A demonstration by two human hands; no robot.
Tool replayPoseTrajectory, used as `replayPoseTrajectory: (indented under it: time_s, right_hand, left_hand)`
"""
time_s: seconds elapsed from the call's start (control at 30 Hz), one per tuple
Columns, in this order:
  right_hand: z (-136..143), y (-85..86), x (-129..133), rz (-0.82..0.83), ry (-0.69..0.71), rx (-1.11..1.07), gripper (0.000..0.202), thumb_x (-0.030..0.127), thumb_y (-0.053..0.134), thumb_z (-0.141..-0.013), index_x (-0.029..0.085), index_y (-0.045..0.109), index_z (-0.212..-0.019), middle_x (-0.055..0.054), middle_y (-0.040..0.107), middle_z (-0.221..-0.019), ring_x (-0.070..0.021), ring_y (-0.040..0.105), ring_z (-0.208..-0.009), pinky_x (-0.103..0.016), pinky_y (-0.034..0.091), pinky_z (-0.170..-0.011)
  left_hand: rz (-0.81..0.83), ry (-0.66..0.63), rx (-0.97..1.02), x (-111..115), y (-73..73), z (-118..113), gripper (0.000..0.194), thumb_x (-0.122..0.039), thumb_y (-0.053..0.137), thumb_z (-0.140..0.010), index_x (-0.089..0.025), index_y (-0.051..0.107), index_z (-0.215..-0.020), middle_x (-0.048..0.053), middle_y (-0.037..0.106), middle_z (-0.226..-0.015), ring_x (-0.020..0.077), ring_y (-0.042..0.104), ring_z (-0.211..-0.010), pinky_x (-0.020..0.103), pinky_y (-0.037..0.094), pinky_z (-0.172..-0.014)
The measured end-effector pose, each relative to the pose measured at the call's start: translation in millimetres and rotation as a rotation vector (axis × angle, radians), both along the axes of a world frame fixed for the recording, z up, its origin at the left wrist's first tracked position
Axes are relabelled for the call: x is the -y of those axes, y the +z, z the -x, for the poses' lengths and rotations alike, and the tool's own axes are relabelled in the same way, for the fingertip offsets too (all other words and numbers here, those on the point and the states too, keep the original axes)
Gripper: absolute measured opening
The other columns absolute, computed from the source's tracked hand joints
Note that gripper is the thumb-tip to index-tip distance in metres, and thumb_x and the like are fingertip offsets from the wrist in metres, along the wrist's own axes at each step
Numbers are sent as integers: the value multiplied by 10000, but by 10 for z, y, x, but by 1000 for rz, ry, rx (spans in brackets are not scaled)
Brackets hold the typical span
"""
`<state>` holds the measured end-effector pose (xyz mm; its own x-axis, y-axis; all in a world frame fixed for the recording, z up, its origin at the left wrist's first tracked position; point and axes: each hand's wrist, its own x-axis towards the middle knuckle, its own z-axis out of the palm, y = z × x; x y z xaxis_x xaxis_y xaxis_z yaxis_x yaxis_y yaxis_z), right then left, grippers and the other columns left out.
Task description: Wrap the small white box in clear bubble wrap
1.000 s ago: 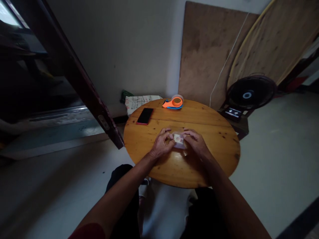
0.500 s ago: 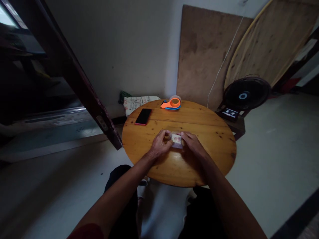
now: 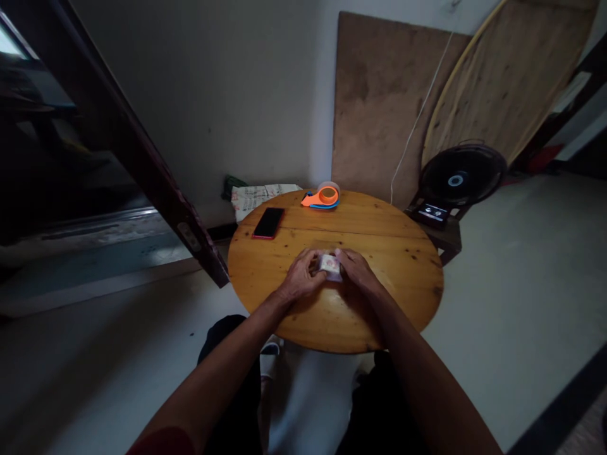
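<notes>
Between my two hands a small pale box with reddish print (image 3: 331, 265) rests at the middle of the round wooden table; it could be a card deck, but the detail is too small to tell. My left hand (image 3: 303, 272) grips its left side, thumb along the near edge and fingers curled at the far corner. From the right, my right hand (image 3: 355, 266) closes on the other side, its fingertips at the far right corner. Parts of both ends are covered by my fingers.
On the round table (image 3: 389, 234) lie a black phone with a red edge (image 3: 268, 223) at far left and an orange-and-blue tape dispenser (image 3: 322, 196) at the back. A black fan (image 3: 462, 175) stands to the right. Printed sacking (image 3: 260, 196) sits behind the table.
The view has shifted slightly, so everything sits a little further left. Both hands stay on the small box, with only slight finger movement.
</notes>
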<state>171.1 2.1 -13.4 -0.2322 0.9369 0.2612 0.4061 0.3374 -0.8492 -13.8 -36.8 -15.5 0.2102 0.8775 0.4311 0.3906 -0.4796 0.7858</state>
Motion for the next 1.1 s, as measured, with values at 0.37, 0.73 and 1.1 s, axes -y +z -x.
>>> replayPoseTrajectory:
  time_s: [0.37, 0.73, 1.1]
  right_hand:
    - [-25, 206, 154, -27, -35, -300, 414, 488, 529, -859, 201, 654, -1130, -81, 659, -1202, -236, 596, -1119, -377, 460, -970]
    - [-63, 229, 126, -42, -64, -447, 481, 489, 547, -847, 211, 584, -1238, -83, 589, -1331, -255, 538, -1227, -395, 464, -987]
    - [-198, 85, 8, -106, -206, -259, 544, 450, 576, -810, 211, 533, -1297, -112, 547, -1352, -255, 522, -1215, -405, 473, -951]
  left_hand:
    - [-60, 26, -10, 40, 33, -9, 457, -103, 593, -687, -216, 502, -1120, 87, 540, -1268, 236, 519, -1190, 411, 424, -1020]
    - [-46, 1, 40, 82, 148, 27, 478, -220, 643, -697, -189, 495, -1151, 75, 594, -1109, 222, 577, -1017, 348, 471, -898]
    - [-132, -13, -86, 63, 90, 17, 310, -204, 627, -705, -202, 588, -1012, 58, 566, -1073, 216, 547, -1032, 348, 467, -914]
